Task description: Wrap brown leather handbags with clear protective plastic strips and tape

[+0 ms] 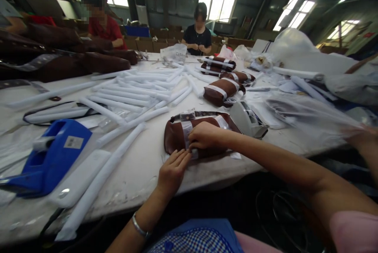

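Observation:
In front of me on the table lies a brown leather handbag [175,137], banded with pale wrapping strips and with its studded strap along the top. My right hand [203,135] is closed, fingers bent, at a translucent wrapping strip [187,128] on the bag's front. Close by it, my left hand [171,170] has its fingers stretched out side by side, tips against the bag's lower edge; its thumb is hidden. The two hands meet at the fingertips. A grey tape dispenser [246,119] stands against the bag's right end.
Many white paper rolls [124,99] cover the table's middle. A blue tape dispenser [56,154] stands at left near a white flat object [81,178]. Wrapped brown bags [221,89] lie beyond; unwrapped ones [100,62] pile at far left. Another person's hand [362,137] holds clear plastic at right.

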Motion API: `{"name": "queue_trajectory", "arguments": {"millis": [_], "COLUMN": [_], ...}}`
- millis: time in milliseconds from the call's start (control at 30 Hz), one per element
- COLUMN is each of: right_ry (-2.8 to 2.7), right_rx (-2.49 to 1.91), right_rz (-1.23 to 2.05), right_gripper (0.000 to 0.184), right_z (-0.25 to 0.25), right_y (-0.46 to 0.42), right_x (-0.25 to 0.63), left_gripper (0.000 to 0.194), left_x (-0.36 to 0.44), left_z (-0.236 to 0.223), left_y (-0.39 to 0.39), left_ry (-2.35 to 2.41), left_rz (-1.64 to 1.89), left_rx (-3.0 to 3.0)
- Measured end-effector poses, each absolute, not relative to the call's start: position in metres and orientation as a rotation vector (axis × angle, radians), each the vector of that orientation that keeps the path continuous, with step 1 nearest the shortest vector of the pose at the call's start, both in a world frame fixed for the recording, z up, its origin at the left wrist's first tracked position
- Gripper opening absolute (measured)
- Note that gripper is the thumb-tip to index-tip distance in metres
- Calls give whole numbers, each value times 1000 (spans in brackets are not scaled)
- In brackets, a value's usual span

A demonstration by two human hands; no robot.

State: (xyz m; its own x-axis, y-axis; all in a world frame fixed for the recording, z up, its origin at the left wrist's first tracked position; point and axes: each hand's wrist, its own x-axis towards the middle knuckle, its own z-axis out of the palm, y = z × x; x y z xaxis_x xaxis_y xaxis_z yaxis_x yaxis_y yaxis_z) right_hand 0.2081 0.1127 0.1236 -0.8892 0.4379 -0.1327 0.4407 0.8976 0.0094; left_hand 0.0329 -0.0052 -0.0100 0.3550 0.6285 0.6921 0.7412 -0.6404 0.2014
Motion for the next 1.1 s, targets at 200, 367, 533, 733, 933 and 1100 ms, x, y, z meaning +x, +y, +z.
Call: {"name": "queue_trajectory", "arguments": {"millis": [200, 367, 533, 733, 933, 1100], "right_ry": [2742, 2703, 2813, 3085, 2811, 2502], "right_rx": [626, 959, 1592, 1934, 2517, 2660], "right_rz": [236, 388, 486, 177, -134, -1035], "right_gripper": [35, 57, 49, 39, 60, 63], "right_z": [128, 142, 158, 110, 52, 32], "right_y": [127, 184, 209, 160, 146, 147], "right_x": [174, 184, 226, 303, 379, 395], "left_gripper": [43, 42, 44, 17, 45, 74], "left_x": [33, 33, 33, 30, 53, 64], "left_z": [-12, -10, -8, 28, 52, 23], "left_y": [-6, -6, -7, -10, 23, 37], "left_ry": [-1282, -1283, -1337, -1567, -1405, -1425], "left_rz": [-1147, -1184, -1279, -1717, -1270, -772], "left_rx": [-2479, -2489, -2538, -2538, -2483, -2622]}}
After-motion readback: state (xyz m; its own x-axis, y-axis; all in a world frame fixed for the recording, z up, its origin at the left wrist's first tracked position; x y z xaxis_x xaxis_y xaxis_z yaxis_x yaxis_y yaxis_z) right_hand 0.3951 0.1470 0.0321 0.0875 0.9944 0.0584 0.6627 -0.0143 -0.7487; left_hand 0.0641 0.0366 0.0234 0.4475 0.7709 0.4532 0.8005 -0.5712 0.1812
